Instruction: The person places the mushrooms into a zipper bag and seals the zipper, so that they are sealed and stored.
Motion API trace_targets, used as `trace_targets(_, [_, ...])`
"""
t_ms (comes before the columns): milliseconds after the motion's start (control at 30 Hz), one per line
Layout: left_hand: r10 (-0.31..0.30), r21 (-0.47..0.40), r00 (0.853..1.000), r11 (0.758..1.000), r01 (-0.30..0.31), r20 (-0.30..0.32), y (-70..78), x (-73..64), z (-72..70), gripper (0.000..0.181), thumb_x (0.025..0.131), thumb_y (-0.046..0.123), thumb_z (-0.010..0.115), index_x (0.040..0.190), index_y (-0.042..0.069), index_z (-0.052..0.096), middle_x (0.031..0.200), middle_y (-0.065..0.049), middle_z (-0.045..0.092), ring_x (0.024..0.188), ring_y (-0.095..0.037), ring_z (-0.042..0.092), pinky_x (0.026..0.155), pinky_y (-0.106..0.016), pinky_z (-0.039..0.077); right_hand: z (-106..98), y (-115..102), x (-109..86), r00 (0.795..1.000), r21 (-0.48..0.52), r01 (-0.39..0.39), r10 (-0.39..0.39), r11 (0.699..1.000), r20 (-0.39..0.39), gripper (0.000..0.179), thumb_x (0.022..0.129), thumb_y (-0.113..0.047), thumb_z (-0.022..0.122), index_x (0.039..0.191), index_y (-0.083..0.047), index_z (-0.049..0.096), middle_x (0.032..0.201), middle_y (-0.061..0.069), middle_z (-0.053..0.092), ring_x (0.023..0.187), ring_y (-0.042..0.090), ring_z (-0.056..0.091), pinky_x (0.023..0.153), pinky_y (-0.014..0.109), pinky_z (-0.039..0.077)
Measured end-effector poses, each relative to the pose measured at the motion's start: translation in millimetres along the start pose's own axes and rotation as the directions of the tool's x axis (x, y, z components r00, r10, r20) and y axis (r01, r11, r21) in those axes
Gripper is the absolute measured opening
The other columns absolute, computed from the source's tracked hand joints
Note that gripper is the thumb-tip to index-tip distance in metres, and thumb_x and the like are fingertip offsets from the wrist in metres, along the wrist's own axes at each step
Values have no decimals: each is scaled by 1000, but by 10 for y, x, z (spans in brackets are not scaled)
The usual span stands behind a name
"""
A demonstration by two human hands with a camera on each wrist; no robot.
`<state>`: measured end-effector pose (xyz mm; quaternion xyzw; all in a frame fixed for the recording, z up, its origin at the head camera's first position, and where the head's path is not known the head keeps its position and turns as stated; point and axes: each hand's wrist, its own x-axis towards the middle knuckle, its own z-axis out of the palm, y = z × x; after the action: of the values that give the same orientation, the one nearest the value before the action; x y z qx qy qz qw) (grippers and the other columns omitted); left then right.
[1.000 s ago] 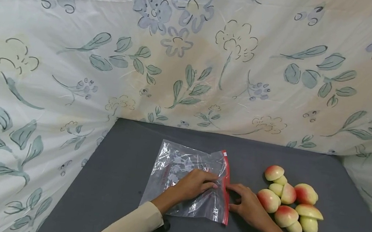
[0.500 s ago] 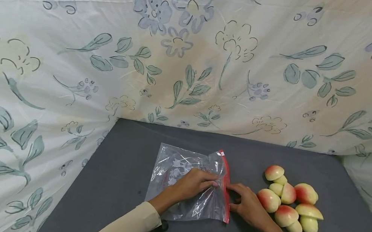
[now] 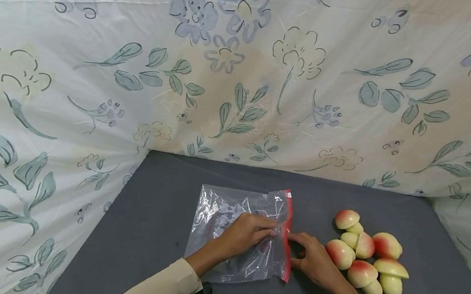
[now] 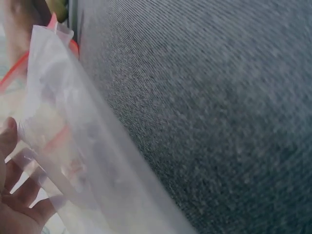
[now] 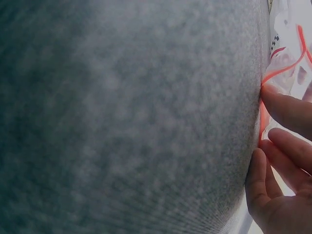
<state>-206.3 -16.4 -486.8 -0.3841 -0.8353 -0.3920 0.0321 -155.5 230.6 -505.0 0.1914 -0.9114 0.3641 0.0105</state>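
Note:
A clear zip bag [image 3: 244,267] with a red-edged mouth lies on the dark grey table. My left hand [image 3: 241,234] reaches across it and pinches the plastic just behind the red edge. In the left wrist view, its thumb [image 4: 7,139] is on the near side of the film and its fingers show through from behind. From the other side, my right hand [image 3: 314,260] touches the red edge with spread fingertips. Close to the table, the right wrist view shows the red strip [image 5: 264,119] between its thumb and fingers. Red lips stand partly apart there.
Several toy mushrooms [image 3: 365,247] with red-and-yellow caps and pale stems lie grouped just right of my right hand. A floral cloth [image 3: 237,133] hangs behind the table [image 3: 161,196] and along its sides.
The bag's far left corner has shifted slightly down. The red edge's far end swung left, then back right. My left forearm drew slightly left; the right hand stays in place.

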Motion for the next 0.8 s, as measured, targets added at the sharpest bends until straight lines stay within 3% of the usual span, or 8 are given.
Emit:
trace_targets(433, [-60, -148, 996, 988, 51, -60, 101, -41, -18, 21, 98, 20, 77, 118, 13, 81, 115, 2, 80, 99, 2, 71, 81, -14, 56, -1, 0, 1, 999, 6, -30, 30, 1000, 29, 59, 76, -13, 95, 130, -5, 73, 117, 5, 73, 102, 29, 67, 78, 27, 61])
trace_targets(800, [-77, -151, 994, 986, 64, -75, 187, -46, -64, 19, 101, 19, 74, 117, 12, 82, 117, 0, 80, 105, -1, 72, 84, -14, 56, 4, 21, 4, 999, 10, -31, 31, 999, 18, 61, 78, -14, 95, 133, -5, 72, 117, 4, 73, 102, 28, 67, 79, 26, 60])
